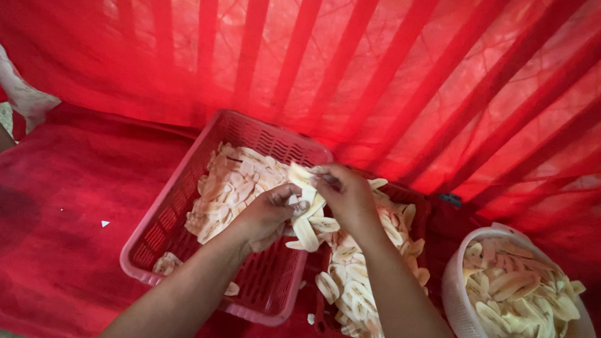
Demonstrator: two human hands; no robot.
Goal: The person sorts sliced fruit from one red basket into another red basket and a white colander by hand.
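Both hands meeting over the gap between two red baskets on a tabletop (49,234) covered in red cloth. Left hand (269,216) curled around a small bunch of pale banana slices (304,230), fingers (294,202) clenched on them, the slices hanging with long axis roughly near-to-far and slightly tilted to the right. Right hand (345,192) just beside and a little farther, fingers pinching the top end of one slice (301,175) from the same bunch, so touching the bunch from above right. Below the left hand, the left red basket (162,228) half filled at its far side with spread slices; below the right hand, the right basket (423,205) piled with slices. Well apart to the right, a white colander (457,298) full of yellower slices. Behind everything, a red curtain (413,66) with light through bars.
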